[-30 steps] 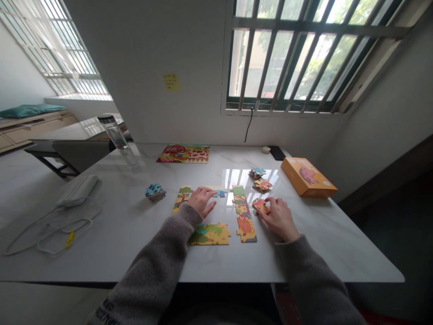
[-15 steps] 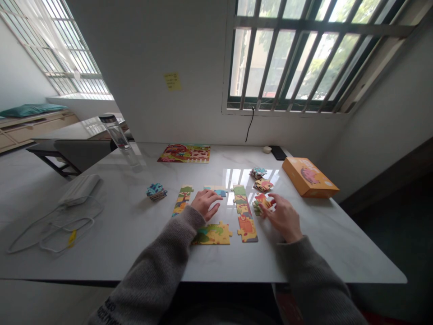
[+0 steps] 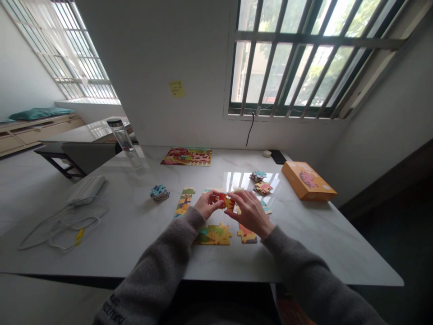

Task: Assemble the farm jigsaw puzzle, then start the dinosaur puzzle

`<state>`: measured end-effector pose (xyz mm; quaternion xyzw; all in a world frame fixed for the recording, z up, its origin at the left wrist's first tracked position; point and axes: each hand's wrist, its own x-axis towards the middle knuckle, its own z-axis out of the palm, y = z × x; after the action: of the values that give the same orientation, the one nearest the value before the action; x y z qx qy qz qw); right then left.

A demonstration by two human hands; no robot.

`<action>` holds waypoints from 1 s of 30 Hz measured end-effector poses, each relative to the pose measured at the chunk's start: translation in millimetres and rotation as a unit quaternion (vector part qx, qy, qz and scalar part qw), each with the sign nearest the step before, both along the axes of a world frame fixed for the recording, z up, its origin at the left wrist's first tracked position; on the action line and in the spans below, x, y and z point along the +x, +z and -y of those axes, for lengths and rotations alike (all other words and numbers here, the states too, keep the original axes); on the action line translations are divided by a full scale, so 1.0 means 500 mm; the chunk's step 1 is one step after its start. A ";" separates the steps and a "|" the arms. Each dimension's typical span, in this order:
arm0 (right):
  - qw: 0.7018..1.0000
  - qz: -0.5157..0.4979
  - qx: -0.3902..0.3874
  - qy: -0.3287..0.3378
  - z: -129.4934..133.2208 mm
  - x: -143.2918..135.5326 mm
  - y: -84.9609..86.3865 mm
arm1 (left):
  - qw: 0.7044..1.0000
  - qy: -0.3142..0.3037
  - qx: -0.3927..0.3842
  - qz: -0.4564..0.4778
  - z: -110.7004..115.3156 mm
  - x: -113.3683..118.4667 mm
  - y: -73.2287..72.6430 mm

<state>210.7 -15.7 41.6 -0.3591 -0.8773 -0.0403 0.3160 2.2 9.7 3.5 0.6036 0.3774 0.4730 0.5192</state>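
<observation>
Between my two hands a red and yellow puzzle piece (image 3: pixel 229 203) is held up above the middle of the puzzle. My left hand (image 3: pixel 209 204) pinches its left side, and my right hand (image 3: pixel 249 210) grips it from the right. Below them lie joined puzzle strips: a left strip (image 3: pixel 185 201), a bottom strip (image 3: pixel 214 234) with a green crocodile, and a right strip (image 3: pixel 246 234) partly hidden by my right hand. The top strip (image 3: pixel 210 190) is mostly covered by my hands. Loose pieces (image 3: pixel 266 207) show just beyond my right hand.
Stacked pieces stand at the left (image 3: pixel 159 192) and in two piles at the right, one blue (image 3: pixel 258 175), one yellow and pink (image 3: pixel 263 188). An orange box (image 3: pixel 308 181), a phone (image 3: pixel 278 156), a picture card (image 3: pixel 186 156), a glass bottle (image 3: pixel 122 136) and a white cable (image 3: pixel 64 246) surround the work.
My right hand has lifted a red and yellow puzzle piece from the small right-hand pile and carried it left. My left hand has closed on it too. The view has shifted slightly.
</observation>
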 end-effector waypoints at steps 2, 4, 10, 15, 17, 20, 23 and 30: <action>0.999 -0.031 -0.019 0.013 -0.014 -0.012 -0.001 | 0.999 0.004 -0.012 0.045 -0.008 -0.004 -0.005; 0.993 -0.105 -0.058 0.018 -0.028 -0.022 -0.008 | 0.998 0.010 -0.008 0.062 -0.012 -0.006 -0.005; 0.934 -0.259 -0.235 0.071 -0.038 -0.041 -0.049 | 0.997 0.023 0.013 0.072 -0.013 -0.008 0.001; 0.911 -0.276 -0.288 0.108 -0.018 -0.054 -0.062 | 0.994 0.061 0.035 0.085 -0.014 -0.017 0.003; 0.903 -0.285 -0.301 0.115 -0.016 -0.054 -0.064 | 0.993 0.076 0.038 0.080 -0.015 -0.021 0.005; 0.892 -0.303 -0.315 0.112 -0.021 -0.048 -0.068 | 0.992 0.099 0.052 0.057 -0.015 -0.023 0.007; 0.889 -0.309 -0.324 0.099 -0.027 -0.040 -0.069 | 0.992 0.092 0.079 0.015 -0.010 -0.024 0.005; 0.880 -0.326 -0.329 0.108 -0.029 -0.033 -0.063 | 0.941 0.051 0.284 -0.175 0.000 -0.030 -0.008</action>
<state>194.2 -1.1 9.8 -0.3388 -0.7208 0.4045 0.4495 -12.8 9.5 -0.7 0.7794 0.3425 0.4730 0.2270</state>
